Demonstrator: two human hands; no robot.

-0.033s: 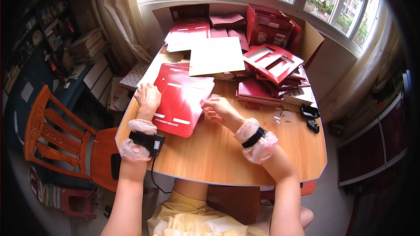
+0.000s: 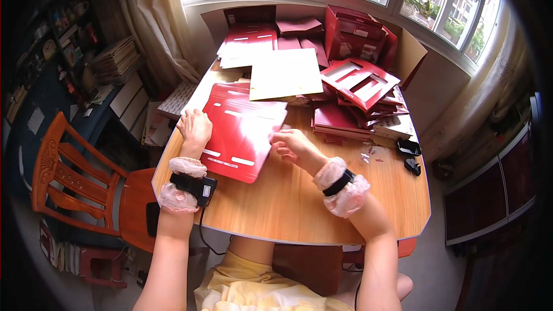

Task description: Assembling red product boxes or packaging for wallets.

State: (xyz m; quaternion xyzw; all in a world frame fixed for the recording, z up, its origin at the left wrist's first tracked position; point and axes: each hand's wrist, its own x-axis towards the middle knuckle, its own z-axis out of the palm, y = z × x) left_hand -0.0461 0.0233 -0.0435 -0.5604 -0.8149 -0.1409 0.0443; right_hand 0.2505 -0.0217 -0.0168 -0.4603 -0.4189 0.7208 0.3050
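Flat red cardboard sheets point(image 2: 239, 138) with small white slots lie in a pile on the left of the table, their glossy surface glaring. My left hand point(image 2: 196, 128) is closed at the pile's left edge, fingers bent, the fingertips partly hidden. At the right edge of the top sheet is my right hand point(image 2: 292, 147), its thumb and fingers pinched together on the card. That top sheet sits slightly askew over the ones beneath. Pale pink scrunchies and black straps circle both wrists.
Behind the pile lies a white board point(image 2: 286, 74). Red frames with cut-out windows point(image 2: 363, 83) are heaped on the right over folded red card point(image 2: 340, 121). A large red box point(image 2: 354, 34) stands at the back; small black objects point(image 2: 409, 147) lie at the right edge. A wooden chair point(image 2: 78, 181) stands left.
The top red cardboard sheet has shifted slightly to the right, and my right hand has moved right with it. My left hand stays where it was.
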